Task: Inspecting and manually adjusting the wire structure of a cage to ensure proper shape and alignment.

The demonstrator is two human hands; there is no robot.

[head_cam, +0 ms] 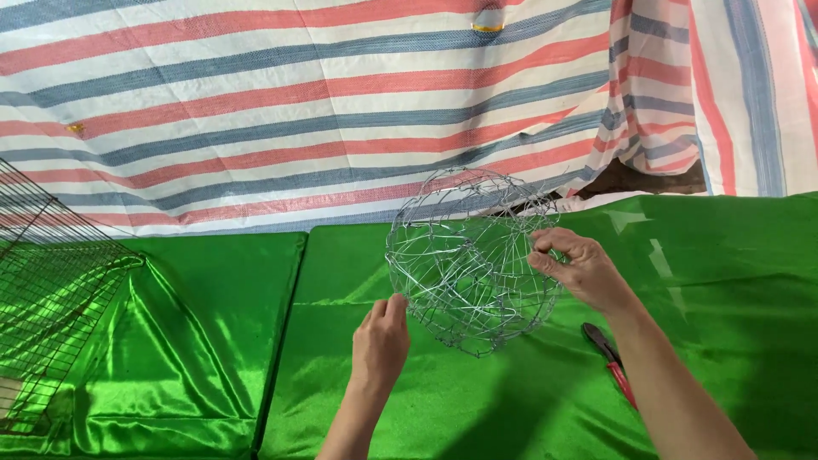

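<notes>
Both hands, left [381, 338] and right [578, 267], grip a wire sphere [471, 255]; red-handled pliers [611, 359] lie beside it.

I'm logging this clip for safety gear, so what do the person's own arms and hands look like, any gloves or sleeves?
Both are bare: the left hand and right hand wear no gloves, rings or watch that shows, and no sleeves cover either forearm in view.

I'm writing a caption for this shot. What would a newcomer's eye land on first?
First, the round silver wire ball at the centre, held up between the left hand and the right hand. Next, the shiny green satin cloth covering the table below, and the red, white and blue striped tarp hanging behind. A dark wire grid leans at the far left, and red-handled cutters lie beside the right forearm.
</notes>
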